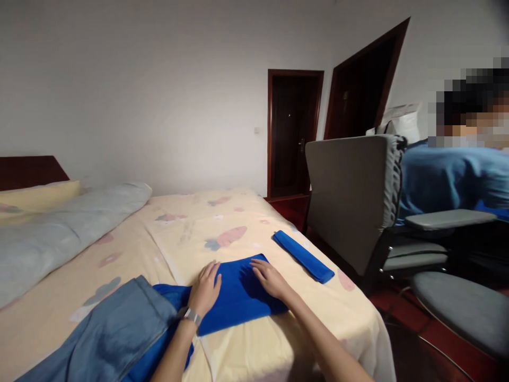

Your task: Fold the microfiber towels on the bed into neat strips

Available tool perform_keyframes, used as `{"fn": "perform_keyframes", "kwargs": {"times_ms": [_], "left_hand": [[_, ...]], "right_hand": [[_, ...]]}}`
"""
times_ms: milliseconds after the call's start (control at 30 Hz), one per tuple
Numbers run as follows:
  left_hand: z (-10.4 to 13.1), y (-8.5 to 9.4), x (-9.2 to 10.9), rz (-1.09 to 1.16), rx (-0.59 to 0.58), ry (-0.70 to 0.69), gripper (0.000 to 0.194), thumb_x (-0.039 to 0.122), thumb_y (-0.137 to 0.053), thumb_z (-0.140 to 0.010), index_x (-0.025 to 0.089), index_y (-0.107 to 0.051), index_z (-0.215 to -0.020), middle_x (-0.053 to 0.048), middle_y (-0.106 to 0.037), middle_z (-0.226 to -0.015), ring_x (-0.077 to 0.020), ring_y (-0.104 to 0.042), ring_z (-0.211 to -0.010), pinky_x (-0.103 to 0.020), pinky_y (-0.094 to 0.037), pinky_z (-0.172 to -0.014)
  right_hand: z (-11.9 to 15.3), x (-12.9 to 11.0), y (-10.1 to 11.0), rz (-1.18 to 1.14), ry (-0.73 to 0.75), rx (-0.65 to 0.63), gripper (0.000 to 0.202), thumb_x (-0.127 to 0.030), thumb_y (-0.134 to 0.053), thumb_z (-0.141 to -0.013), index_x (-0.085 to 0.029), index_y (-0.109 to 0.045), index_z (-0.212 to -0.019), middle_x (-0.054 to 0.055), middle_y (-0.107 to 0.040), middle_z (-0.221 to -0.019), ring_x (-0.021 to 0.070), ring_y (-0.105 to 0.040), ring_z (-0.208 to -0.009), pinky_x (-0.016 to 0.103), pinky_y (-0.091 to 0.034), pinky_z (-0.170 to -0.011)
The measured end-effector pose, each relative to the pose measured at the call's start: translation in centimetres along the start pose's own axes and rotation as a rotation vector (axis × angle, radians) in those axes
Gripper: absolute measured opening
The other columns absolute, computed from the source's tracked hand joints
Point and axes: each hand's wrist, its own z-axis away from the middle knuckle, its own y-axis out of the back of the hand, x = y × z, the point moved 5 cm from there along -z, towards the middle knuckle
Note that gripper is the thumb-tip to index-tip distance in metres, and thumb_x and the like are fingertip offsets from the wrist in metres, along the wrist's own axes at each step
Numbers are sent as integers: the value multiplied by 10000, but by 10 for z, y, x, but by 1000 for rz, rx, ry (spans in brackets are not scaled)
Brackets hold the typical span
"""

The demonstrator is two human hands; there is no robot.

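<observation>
A bright blue cloth [238,297] lies flat in a rough rectangle on the bed. My left hand [205,289], with a metal-banded watch at the wrist, rests on its left edge, fingers stretched out. On its right side my right hand [269,277] lies with fingers spread, casting a shadow on the cloth. Neither hand grips anything. To the right, apart from both hands, is a narrow folded strip of the same blue cloth [304,256]. By my left forearm a grey-blue garment [119,323] is heaped over more blue cloth [170,291].
The bed [191,212] has a cream printed sheet, with a rolled grey quilt [79,228] at the left. Beyond its right edge stand a grey reclining chair [345,185] and a round stool [457,307]. A person in a blue top [449,175] leans over there.
</observation>
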Motion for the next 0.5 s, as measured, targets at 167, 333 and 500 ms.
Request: {"fn": "perform_keyframes", "kwargs": {"times_ms": [167, 333, 500], "left_hand": [[89, 13, 29, 198, -95, -276, 350, 368, -428, -988, 356, -592, -1297, 11, -633, -1326, -200, -552, -1255, -366, -472, -1066], [113, -3, 23, 157, -109, -278, 327, 326, -428, -990, 319, -641, -1240, -11, -669, -1269, -215, -594, -1194, -403, -500, -1031], [101, -7, 26, 72, -71, -274, 343, 342, -520, -941, 329, -609, -1273, -45, -658, -1240, -252, -596, -1156, -428, -530, -956]], "right_hand": [[70, -22, 32, -64, 97, -23, 337, -384, -454, -976, -248, -681, -1185, 64, -670, -1189, 237, -608, -1104, 360, -471, -985], [102, -22, 15, 2, 153, -153, 436, -352, -544, -937, -230, -570, -1354, 80, -589, -1340, 258, -558, -1200, 357, -444, -1026], [89, -17, -4, 139, 165, -142, 395, -280, -553, -918, -237, -613, -1306, 83, -634, -1261, 279, -588, -1118, 378, -461, -959]]}}
